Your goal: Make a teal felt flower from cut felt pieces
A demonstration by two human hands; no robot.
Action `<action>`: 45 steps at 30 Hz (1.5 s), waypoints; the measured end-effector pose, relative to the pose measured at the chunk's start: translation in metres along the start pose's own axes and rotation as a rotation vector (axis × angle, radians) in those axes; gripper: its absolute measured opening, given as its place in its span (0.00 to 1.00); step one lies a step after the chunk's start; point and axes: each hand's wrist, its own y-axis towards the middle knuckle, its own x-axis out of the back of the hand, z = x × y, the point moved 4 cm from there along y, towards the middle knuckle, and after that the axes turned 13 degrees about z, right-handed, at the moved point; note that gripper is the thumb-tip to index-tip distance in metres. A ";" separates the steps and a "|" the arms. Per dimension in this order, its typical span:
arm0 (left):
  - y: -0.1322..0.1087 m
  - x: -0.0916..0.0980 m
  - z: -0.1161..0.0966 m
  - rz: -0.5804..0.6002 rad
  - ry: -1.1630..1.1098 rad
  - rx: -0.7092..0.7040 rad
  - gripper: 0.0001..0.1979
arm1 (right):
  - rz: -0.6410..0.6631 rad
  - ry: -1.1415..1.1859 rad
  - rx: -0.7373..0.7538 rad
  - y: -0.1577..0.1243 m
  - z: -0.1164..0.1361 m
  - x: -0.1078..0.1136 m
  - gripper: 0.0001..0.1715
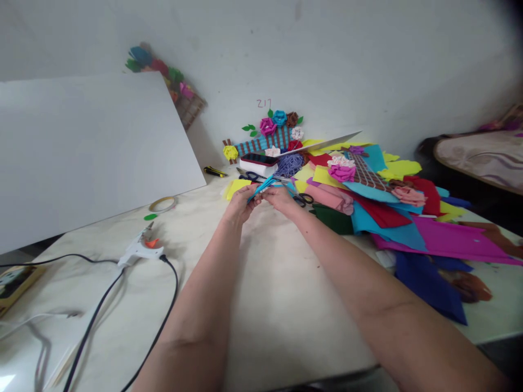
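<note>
Both my hands are stretched out over the table (261, 305), meeting near its far middle. My left hand (241, 204) and my right hand (281, 199) are closed together on a narrow strip of blue felt (260, 189), which slants up to the right between the fingers. Just beyond the hands lie scissors (303, 199) with dark handles and a yellow felt piece (237, 187). A heap of coloured felt sheets (392, 223) lies right of my right hand.
A white glue gun (141, 247) with a black cord lies at the left, a tape roll (162, 204) behind it. A big white board (90, 147) leans on the wall. Felt flower baskets (269, 139), a cutter (214, 171) and yarn (289, 164) sit at the back.
</note>
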 end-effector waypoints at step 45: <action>0.000 -0.001 0.000 -0.105 -0.168 -0.040 0.04 | 0.062 0.105 0.039 -0.008 0.021 0.016 0.13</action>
